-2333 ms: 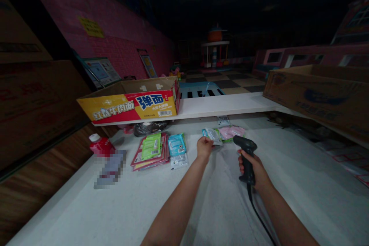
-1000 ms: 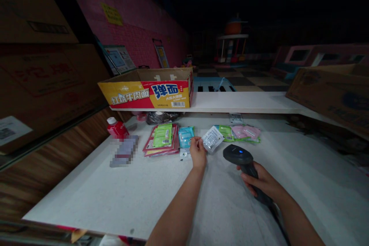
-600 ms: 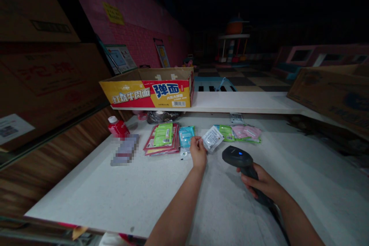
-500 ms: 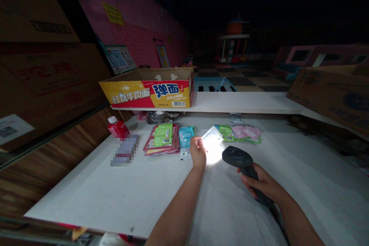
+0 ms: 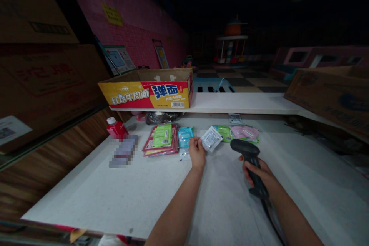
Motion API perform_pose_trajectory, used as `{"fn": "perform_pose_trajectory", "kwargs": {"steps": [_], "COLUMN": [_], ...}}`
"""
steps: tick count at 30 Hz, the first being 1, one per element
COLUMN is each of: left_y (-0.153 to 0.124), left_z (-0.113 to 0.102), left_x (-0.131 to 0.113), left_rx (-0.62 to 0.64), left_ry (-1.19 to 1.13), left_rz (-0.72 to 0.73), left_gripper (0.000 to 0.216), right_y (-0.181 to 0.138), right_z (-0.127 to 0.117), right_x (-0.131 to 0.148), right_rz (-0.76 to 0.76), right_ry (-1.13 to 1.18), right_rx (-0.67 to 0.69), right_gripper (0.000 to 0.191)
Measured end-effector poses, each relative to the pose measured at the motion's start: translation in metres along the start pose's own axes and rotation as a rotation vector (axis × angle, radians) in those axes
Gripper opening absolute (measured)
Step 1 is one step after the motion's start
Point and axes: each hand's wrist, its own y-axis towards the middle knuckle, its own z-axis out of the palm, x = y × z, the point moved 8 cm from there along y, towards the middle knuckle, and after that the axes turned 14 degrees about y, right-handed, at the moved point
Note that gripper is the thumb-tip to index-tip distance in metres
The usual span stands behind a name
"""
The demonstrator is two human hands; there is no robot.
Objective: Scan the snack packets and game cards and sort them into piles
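Observation:
My left hand (image 5: 197, 153) pinches the edge of a small silvery-white packet (image 5: 212, 139) with print on it, just above the table (image 5: 121, 196). In my right hand (image 5: 261, 175) is a black barcode scanner (image 5: 245, 148), fingers wrapped round its handle and its cable trailing down. The scanner's head points left toward the packet, and no light shows from it. Left of my left hand lie blue packets (image 5: 186, 135) and a stack of red packets (image 5: 147, 150) topped by green packets (image 5: 162, 135). Behind the held packet are another green packet (image 5: 225, 132) and pink packets (image 5: 245, 132).
A red bottle (image 5: 116, 127) and a blurred-out flat object (image 5: 125, 152) stand at the left. A yellow-and-red noodle carton (image 5: 150, 94) rests on the raised shelf (image 5: 239, 102). Another carton (image 5: 331, 90) is at the right; cardboard boxes (image 5: 49, 80) are stacked at far left.
The scanner's bright light on the packet has gone out. My right hand has drawn the scanner slightly up and to the right, away from the packet. My left hand keeps its hold.

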Motion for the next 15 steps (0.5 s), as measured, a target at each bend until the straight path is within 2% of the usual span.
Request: {"fn": "perform_pose_trajectory", "kwargs": {"steps": [5,11,15], "left_y": [-0.001,-0.005,0.003], "left_z": [0.001,0.0,-0.021], "left_x": [-0.004,-0.004,-0.007], "left_rx": [0.025,0.031,-0.033], "left_ry": [-0.038,-0.115,-0.18], "left_rz": [-0.011,-0.035,-0.053], "left_gripper": [0.023,0.026,0.033], "right_y": [0.013,0.018,0.017], "right_z": [-0.017,-0.028,-0.029], "right_x": [-0.002,-0.01,-0.012], "right_rz": [-0.038,-0.037,-0.031], "right_ry": [0.09,0.173,0.194], "right_rx": [-0.136,-0.172,-0.187], "right_gripper": [0.049,0.049,0.051]}}
